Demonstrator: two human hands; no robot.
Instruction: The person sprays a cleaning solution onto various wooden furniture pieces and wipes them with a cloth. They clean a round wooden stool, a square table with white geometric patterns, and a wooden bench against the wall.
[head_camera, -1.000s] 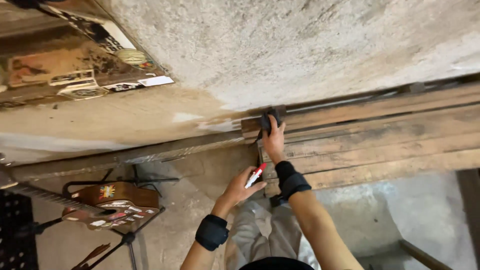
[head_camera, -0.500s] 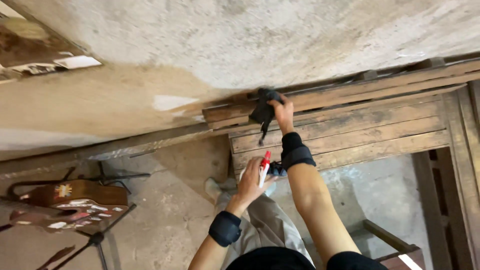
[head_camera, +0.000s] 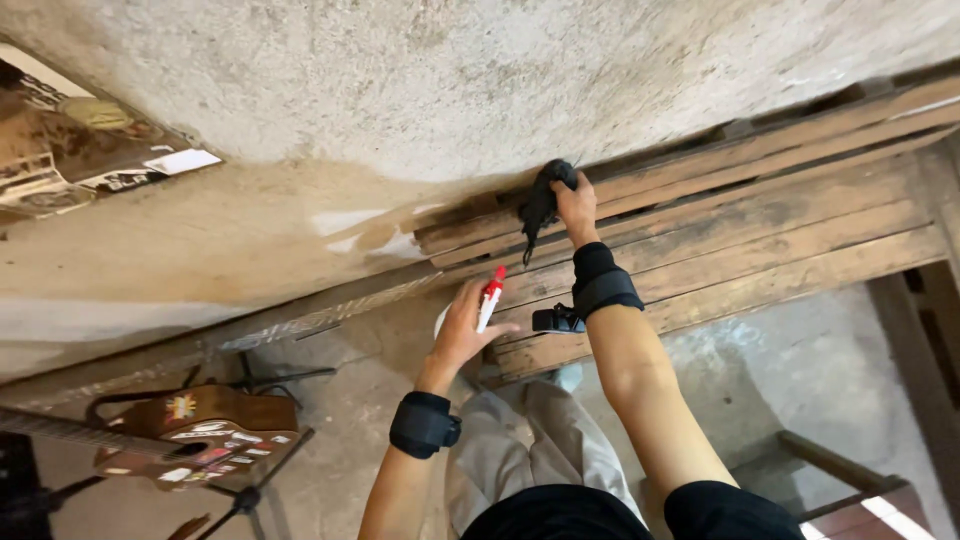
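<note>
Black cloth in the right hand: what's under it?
The black cloth is pressed by the right hand onto the wooden planks beside the concrete wall. The spot beneath the cloth is covered.

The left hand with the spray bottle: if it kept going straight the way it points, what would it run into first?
Most likely the wooden planks. The left hand aims the spray bottle up toward the boards, just below the dark cloth under the right hand. Depth is hard to judge from this one view.
</note>
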